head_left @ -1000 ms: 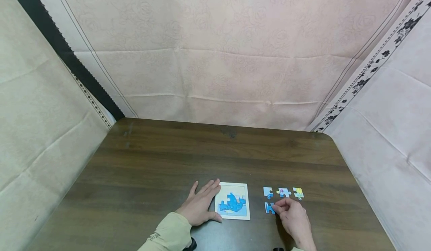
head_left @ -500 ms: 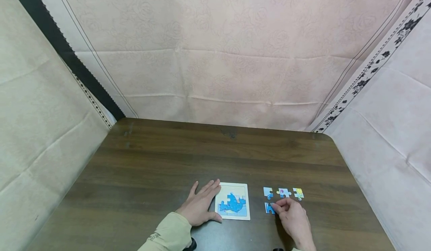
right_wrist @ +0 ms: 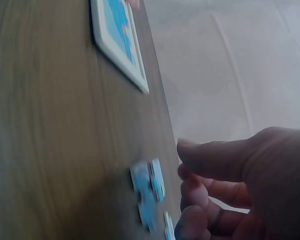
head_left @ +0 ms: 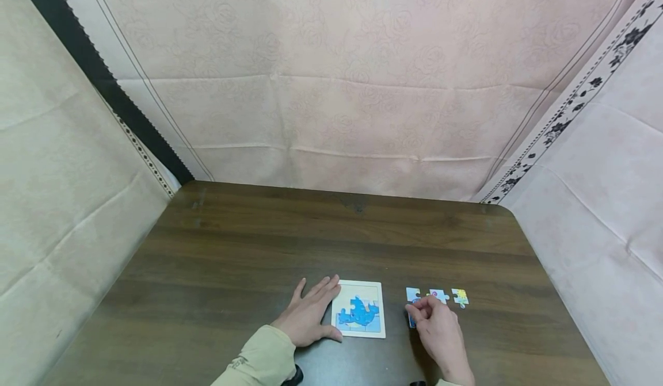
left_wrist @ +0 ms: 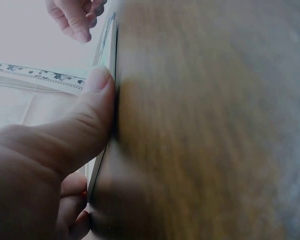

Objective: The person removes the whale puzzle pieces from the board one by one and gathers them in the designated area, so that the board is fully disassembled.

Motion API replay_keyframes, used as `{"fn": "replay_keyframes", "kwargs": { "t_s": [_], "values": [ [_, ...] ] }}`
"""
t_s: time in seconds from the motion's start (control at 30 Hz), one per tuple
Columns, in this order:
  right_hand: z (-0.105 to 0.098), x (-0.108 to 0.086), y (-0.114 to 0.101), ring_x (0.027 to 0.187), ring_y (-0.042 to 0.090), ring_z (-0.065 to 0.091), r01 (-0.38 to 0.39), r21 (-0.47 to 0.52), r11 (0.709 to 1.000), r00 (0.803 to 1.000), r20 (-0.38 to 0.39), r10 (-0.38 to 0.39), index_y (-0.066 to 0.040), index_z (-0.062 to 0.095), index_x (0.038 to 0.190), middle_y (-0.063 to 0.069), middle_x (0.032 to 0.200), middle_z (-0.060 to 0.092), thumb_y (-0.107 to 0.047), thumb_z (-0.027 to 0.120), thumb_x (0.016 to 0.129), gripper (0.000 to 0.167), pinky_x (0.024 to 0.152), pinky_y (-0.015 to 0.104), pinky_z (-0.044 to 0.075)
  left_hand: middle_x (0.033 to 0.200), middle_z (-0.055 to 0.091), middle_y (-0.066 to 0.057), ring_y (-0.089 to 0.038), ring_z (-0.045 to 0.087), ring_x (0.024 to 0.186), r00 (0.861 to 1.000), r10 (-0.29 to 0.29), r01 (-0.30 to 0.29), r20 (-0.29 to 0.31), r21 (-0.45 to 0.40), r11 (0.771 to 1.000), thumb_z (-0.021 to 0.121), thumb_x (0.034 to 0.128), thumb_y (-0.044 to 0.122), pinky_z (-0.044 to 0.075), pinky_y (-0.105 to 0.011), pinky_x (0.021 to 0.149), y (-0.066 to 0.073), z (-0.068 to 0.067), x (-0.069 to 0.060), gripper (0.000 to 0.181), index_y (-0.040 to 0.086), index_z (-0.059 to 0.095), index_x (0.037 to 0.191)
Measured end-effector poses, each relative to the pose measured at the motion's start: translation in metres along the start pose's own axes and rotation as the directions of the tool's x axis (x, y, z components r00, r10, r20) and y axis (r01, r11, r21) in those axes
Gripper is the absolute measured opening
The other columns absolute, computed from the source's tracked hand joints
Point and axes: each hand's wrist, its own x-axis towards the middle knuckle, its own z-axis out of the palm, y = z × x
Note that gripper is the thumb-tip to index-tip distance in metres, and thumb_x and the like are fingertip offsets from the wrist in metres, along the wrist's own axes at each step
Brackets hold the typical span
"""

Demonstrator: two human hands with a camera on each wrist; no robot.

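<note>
My left hand (head_left: pixel 308 317) lies spread at the left side of a white-framed jigsaw puzzle board (head_left: pixel 382 317), fingertips at its upper left corner and thumb by its lower left corner. In the left wrist view the thumb (left_wrist: pixel 87 117) lies along the board's edge. Part of the board carries fitted blue pieces (head_left: pixel 362 314). My right hand (head_left: pixel 440 331) hovers above the loose pieces, fingers loosely curled and thumb near the index finger. Nothing shows between them. A blue jigsaw piece (head_left: pixel 411 321) lies partly hidden beneath it; in the right wrist view, this blue piece (right_wrist: pixel 148 207) lies below the fingers.
Along the back of the loose group lie a blue piece (head_left: pixel 412 294), a piece with a purple mark (head_left: pixel 439 294) and a yellow-and-blue piece (head_left: pixel 460 297). The brown wooden table (head_left: pixel 248 248) has pale cloth (head_left: pixel 331 115) hanging behind and at both sides.
My right hand has lifted off the lower blue piece and moved slightly left and up, now covering parts of the loose pieces. My left hand and the board stay put.
</note>
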Motion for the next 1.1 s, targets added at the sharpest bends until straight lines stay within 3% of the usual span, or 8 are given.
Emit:
{"fn": "replay_keyframes", "kwargs": {
  "t_s": [0.3,0.57,0.8,1.1],
  "values": [
    [0.024,-0.003,-0.026,0.06,0.014,0.047,0.097,0.012,0.995,0.995,0.037,-0.097,-0.01,0.067,0.086,-0.002,0.067,0.053,-0.017,0.074,0.087,0.01,0.056,0.028,0.037,0.161,0.018,0.005,-0.018,0.017,0.147,1.0,-0.002,0.002,0.0,-0.007,1.0,0.068,0.0774,0.064,0.003,-0.062,0.113,0.0,-0.001,0.001,0.095,0.016,0.034,0.152],
    [0.045,-0.008,-0.041,0.062,0.012,0.045,0.202,-0.001,0.979,0.976,0.085,-0.201,-0.01,0.068,0.092,-0.002,0.07,0.05,-0.017,0.077,0.085,0.014,0.052,0.024,0.037,0.161,0.019,0.004,-0.019,0.018,0.147,1.0,-0.005,0.005,-0.002,-0.006,1.0,0.068,0.0769,0.064,0.004,-0.062,0.113,0.002,-0.001,0.0,0.095,0.015,0.035,0.152],
    [0.055,-0.01,-0.049,0.067,0.012,0.047,0.257,0.0,0.966,0.957,0.143,-0.254,-0.006,0.07,0.104,-0.002,0.077,0.049,-0.018,0.076,0.085,0.023,0.055,0.023,0.04,0.161,0.02,0.003,-0.019,0.018,0.147,1.0,-0.001,0.001,-0.008,0.001,1.0,0.067,0.0764,0.065,0.004,-0.063,0.112,0.001,-0.001,0.0,0.096,0.014,0.036,0.151],
    [0.057,-0.008,-0.051,0.067,0.013,0.046,0.305,-0.008,0.952,0.939,0.17,-0.299,-0.004,0.072,0.108,-0.002,0.077,0.049,-0.015,0.076,0.085,0.026,0.055,0.022,0.041,0.161,0.019,0.004,-0.018,0.018,0.147,1.0,-0.013,0.013,0.002,0.005,1.0,0.066,0.0762,0.067,0.004,-0.062,0.113,0.001,0.0,0.0,0.096,0.016,0.036,0.152]
  ]
}}
